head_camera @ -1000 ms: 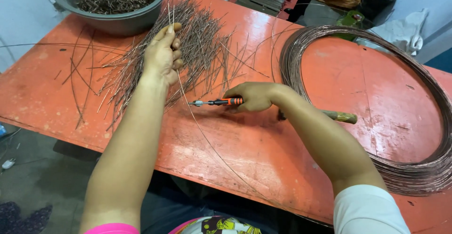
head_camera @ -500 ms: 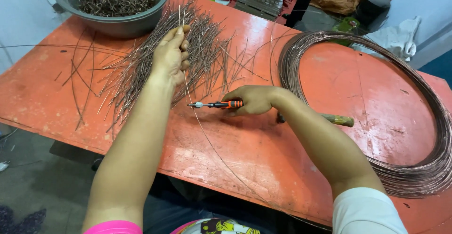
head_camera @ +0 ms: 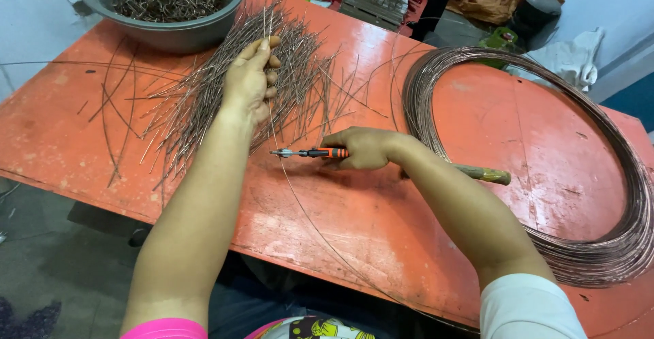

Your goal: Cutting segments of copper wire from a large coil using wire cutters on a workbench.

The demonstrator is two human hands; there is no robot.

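Surface: orange-painted table [head_camera: 381, 216], scuffed and worn, seen from above, with grey floor below its near edge.
Left hand: the left hand [head_camera: 251, 80] is raised over the table, fingers curled shut around a thin wire [head_camera: 272, 117], which is pinched near the fingertips and stands up past them.
Wire run: from that grip the wire is led down to the cutter's tip, then curves on across the table toward the near edge.
Right hand: the right hand [head_camera: 361, 149] is closed around the orange-and-black handles of a small cutter [head_camera: 310, 153], resting on the table.
Cutter tip: the metal nose is pointed left and meets the wire just below the left hand; whether the blades are closed on the wire cannot be told.
Cut pieces: a heap of short wire pieces [head_camera: 204, 100] is spread on the table under and around the left hand.
Bowl: a grey bowl [head_camera: 170, 36] filled with dark short bits is set at the far left corner.
Coil: a large coil of wire [head_camera: 613, 243] is laid flat on the right side.
Wooden handle: a wooden handle [head_camera: 487, 173] is seen just behind the right forearm, inside the coil's edge.
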